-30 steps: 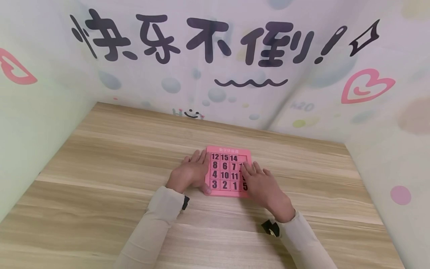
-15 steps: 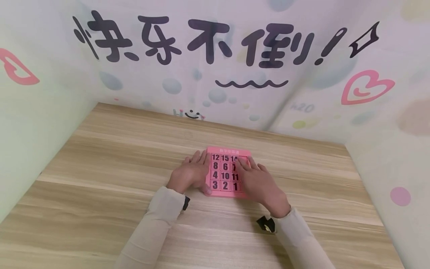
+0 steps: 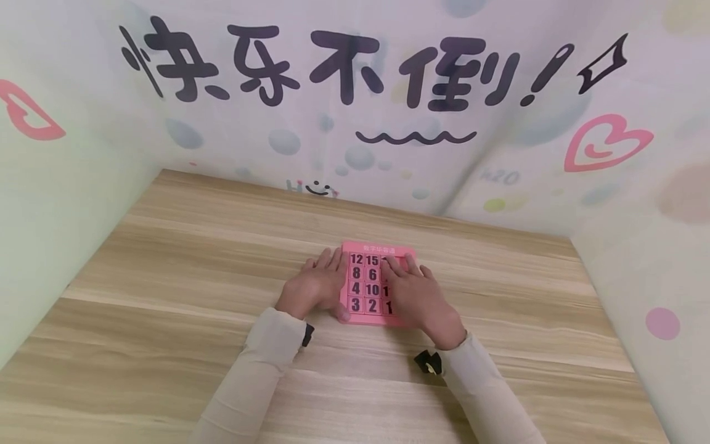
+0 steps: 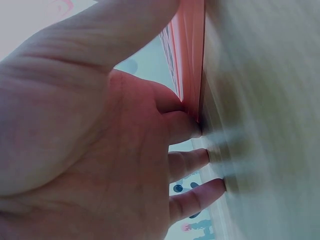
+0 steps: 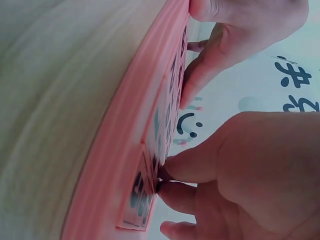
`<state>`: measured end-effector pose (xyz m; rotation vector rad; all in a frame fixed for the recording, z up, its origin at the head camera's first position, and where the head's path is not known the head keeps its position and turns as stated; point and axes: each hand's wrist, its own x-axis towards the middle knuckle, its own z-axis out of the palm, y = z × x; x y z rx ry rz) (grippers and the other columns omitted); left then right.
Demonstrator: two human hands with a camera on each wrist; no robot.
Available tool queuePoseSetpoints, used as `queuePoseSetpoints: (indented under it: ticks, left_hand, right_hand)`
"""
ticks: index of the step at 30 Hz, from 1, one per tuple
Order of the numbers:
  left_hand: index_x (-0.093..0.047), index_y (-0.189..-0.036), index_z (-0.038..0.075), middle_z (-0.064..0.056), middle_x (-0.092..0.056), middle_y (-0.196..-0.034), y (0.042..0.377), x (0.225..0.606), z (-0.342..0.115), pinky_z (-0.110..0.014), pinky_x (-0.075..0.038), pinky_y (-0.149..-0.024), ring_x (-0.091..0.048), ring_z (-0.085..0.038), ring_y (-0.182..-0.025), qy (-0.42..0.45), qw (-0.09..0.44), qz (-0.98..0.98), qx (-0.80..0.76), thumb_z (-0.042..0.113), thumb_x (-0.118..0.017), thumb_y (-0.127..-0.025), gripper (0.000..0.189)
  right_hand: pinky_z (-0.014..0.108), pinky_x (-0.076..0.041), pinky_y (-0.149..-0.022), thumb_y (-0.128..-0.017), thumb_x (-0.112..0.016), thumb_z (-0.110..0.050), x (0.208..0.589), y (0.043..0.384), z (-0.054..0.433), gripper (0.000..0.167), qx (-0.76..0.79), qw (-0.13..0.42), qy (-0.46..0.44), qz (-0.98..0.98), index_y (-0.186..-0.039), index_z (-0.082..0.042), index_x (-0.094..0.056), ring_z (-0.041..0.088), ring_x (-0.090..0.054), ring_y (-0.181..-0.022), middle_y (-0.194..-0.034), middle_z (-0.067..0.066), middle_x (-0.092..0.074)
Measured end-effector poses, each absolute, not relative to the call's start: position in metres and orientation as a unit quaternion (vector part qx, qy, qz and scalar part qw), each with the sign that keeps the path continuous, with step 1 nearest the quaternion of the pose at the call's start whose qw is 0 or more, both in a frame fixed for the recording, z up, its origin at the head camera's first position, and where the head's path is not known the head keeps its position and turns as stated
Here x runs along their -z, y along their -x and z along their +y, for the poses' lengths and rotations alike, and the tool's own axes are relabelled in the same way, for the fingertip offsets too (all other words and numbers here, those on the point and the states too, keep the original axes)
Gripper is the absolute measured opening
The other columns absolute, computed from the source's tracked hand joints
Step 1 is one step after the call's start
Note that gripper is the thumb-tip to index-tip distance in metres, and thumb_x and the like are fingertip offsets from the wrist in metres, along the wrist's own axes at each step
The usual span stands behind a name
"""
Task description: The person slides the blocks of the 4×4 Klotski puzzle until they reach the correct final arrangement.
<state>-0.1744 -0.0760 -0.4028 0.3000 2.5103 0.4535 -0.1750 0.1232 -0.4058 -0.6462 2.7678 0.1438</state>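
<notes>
A pink sliding number puzzle (image 3: 363, 290) lies flat on the wooden table. My left hand (image 3: 314, 285) rests along its left side, fingers pointing away and thumb at the near left corner. In the left wrist view, several fingertips touch the table beside the puzzle's side wall (image 4: 192, 55). My right hand (image 3: 423, 301) lies over the right columns, with fingertips on the upper rows near the 14 spot. The right wrist view shows two fingertips of the right hand (image 5: 235, 165) pressing on the number tiles (image 5: 140, 192). The right-hand tiles are mostly hidden under that hand.
The wood-grain table (image 3: 183, 296) runs up to a white printed backdrop (image 3: 327, 117) with large black characters. A pale wall (image 3: 66, 203) bounds the table on the left, another (image 3: 638, 259) on the right. A black band (image 3: 429, 362) hangs at the right cuff.
My right hand has shifted left across the puzzle, from the rightmost column onto the third, covering the 14, 7, 11 and 1 tiles in part. The left hand stays in place.
</notes>
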Motion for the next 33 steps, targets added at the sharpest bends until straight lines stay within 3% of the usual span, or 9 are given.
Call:
queuePoseSetpoints:
  ticks: [14,26,33]
  left_hand:
    - [-0.002,-0.159,0.004,-0.012,0.005,-0.167,0.174,0.402,-0.077,-0.049,-0.001,-0.125,0.01,-0.031,-0.153,-0.112,0.285,0.935,-0.177,0.038,-0.084,-0.076,0.121]
    - [0.0,-0.159,0.005,-0.012,0.006,-0.167,0.175,0.402,-0.078,-0.049,-0.001,-0.125,0.01,-0.03,-0.153,-0.11,0.289,0.936,-0.17,0.04,-0.083,-0.076,0.123]
    - [-0.001,-0.159,0.005,-0.012,0.005,-0.167,0.174,0.402,-0.078,-0.049,-0.002,-0.125,0.009,-0.03,-0.154,-0.113,0.288,0.935,-0.171,0.04,-0.083,-0.076,0.122]
  right_hand:
    - [0.062,-0.026,-0.117,-0.106,-0.031,-0.019,0.407,0.177,0.134,0.051,-0.052,0.138,0.219,0.964,-0.156,-0.01,-0.03,0.04,-0.015,-0.15,-0.163,0.005,-0.023]
    - [0.062,-0.028,-0.116,-0.1,-0.036,-0.008,0.408,0.181,0.15,0.057,-0.046,0.138,0.226,0.963,-0.156,-0.009,-0.029,0.043,-0.021,-0.148,-0.162,0.008,-0.027]
    - [0.062,-0.025,-0.117,-0.099,-0.038,-0.008,0.404,0.179,0.149,0.057,-0.039,0.147,0.218,0.964,-0.156,-0.009,-0.03,0.042,-0.02,-0.149,-0.162,0.008,-0.027]
